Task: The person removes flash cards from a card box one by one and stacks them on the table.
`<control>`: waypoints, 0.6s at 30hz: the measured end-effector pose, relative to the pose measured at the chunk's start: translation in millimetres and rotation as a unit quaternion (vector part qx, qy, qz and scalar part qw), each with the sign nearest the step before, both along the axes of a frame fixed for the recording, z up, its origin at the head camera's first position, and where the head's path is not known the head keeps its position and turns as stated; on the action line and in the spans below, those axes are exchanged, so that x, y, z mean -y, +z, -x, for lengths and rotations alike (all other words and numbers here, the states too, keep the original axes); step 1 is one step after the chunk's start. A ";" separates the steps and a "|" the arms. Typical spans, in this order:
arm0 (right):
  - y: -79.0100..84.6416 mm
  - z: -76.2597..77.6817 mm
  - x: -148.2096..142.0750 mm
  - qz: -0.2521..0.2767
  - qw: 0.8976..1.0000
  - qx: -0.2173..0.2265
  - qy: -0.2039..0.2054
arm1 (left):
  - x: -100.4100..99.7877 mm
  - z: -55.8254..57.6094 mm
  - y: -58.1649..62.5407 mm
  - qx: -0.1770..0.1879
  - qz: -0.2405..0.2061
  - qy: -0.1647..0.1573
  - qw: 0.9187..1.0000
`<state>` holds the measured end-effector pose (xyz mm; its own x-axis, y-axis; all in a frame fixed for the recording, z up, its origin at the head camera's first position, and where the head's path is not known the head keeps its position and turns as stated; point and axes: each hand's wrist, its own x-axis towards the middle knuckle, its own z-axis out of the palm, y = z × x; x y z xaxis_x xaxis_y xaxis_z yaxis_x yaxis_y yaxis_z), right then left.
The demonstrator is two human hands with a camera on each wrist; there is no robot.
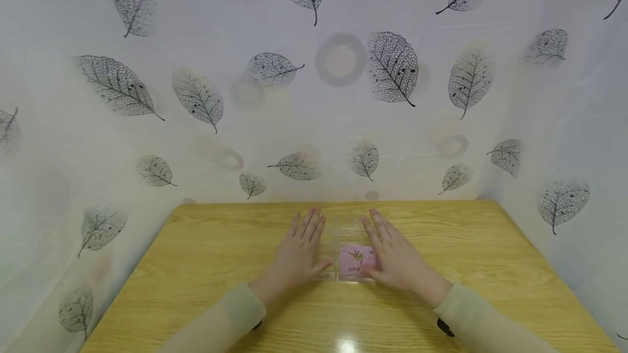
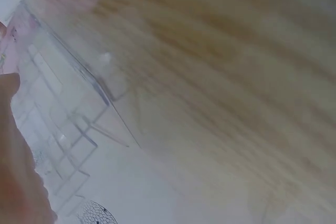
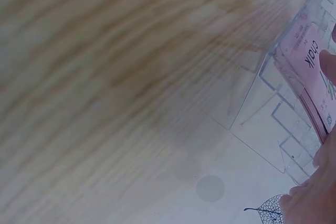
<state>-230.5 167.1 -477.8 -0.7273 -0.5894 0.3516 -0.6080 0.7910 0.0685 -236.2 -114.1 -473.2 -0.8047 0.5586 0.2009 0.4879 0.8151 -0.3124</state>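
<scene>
A clear plastic tray with divided compartments (image 1: 347, 227) lies on the table between both hands. In its near right compartment sits a stack of pink cards (image 1: 354, 262); the top one reads "chalk" in the right wrist view. My left hand (image 1: 297, 255) lies along the tray's left side, fingers extended forward and thumb reaching inward. Along the right side is my right hand (image 1: 398, 257), its fingers straight and its thumb over the cards' edge. The left wrist view catches part of the tray (image 2: 63, 114) beside the left thumb. Whether the palms touch the tray is hidden.
The wooden table (image 1: 216, 249) has a yellowish grain and rounded far corners. Behind it and on both sides hangs a pale curtain (image 1: 304, 119) printed with dark skeleton leaves, meeting the table's far edge.
</scene>
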 end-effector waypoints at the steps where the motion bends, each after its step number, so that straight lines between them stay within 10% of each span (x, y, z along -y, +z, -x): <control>1: 0.1 -0.1 0.1 0.001 1.000 -0.002 0.001 | 1.3 1.4 0.8 -0.003 0.006 -0.005 1.000; 18: 2.6 -1.0 0.7 -0.002 1.000 0.013 -0.004 | 4.3 8.9 -3.2 -0.022 0.061 -0.018 0.998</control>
